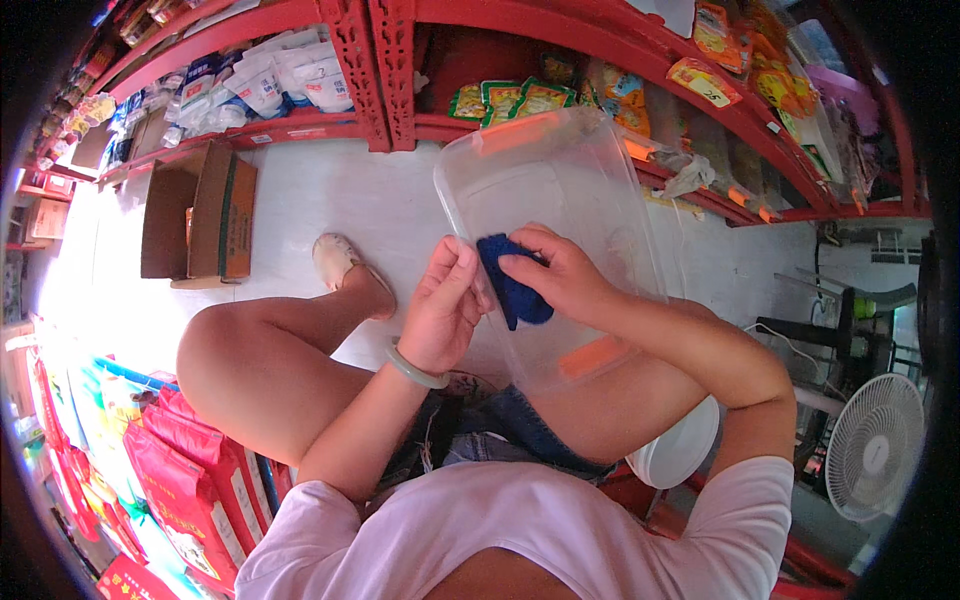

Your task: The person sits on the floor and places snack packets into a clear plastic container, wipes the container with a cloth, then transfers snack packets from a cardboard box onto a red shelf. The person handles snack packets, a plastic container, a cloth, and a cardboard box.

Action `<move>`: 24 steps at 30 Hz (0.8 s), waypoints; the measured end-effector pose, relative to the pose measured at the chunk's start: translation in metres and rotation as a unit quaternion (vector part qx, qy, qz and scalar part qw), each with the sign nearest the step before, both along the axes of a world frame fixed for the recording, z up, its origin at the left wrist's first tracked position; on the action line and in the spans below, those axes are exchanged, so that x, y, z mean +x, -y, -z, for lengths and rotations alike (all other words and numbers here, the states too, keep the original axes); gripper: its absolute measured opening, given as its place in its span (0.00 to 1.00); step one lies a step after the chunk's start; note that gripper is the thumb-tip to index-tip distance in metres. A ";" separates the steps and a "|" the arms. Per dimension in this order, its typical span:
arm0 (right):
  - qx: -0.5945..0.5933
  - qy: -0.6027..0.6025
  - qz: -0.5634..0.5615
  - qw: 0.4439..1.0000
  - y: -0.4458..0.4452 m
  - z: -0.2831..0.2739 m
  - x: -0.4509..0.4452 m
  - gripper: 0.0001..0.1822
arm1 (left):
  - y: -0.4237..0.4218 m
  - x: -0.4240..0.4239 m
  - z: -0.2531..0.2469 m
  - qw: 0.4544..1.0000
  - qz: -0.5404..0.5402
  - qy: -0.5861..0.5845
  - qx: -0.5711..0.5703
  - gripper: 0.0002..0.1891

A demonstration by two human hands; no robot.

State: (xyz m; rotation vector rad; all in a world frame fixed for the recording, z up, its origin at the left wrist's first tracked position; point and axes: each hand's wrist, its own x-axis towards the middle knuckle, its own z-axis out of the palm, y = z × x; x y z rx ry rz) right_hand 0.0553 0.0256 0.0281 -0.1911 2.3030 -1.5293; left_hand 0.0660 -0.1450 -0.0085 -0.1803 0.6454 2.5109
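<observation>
A clear plastic storage box (559, 180) with orange panels at its two ends is tilted over my right thigh. My left hand (448, 296) pinches the box's near-left rim between thumb and fingers. In my right hand (559, 270) is a dark blue cloth (517, 289), pressed against the box's side wall just beside the left fingers. Part of the cloth lies beneath the right fingers and is hidden.
An opened cardboard box (202, 214) stands on the pale floor (300, 180) ahead left. Red metal shelving (382, 82) holds white bags (292, 71) and green-yellow packets (517, 99). Red bags (180, 495) stand at left. A white fan (876, 450) and white bucket (679, 446) are at right.
</observation>
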 end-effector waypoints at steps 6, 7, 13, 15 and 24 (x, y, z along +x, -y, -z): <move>-0.050 -0.124 -0.067 0.989 0.015 0.000 0.007 0.32 | -0.006 0.008 -0.013 0.988 0.025 -0.078 -0.133 0.07; -0.058 -0.136 -0.065 0.987 0.015 0.000 0.006 0.32 | -0.004 0.010 -0.010 0.985 0.034 -0.092 -0.140 0.07; 0.024 -0.214 -0.119 0.969 0.010 0.004 0.003 0.34 | -0.004 0.016 -0.013 0.966 -0.011 -0.166 -0.198 0.09; 0.070 -0.221 -0.159 0.960 0.013 -0.001 0.014 0.35 | -0.010 0.010 -0.009 0.978 -0.097 -0.087 -0.160 0.09; 0.302 -0.244 -0.336 0.858 0.021 -0.008 0.035 0.23 | 0.002 -0.010 0.026 0.929 -0.273 0.011 -0.252 0.12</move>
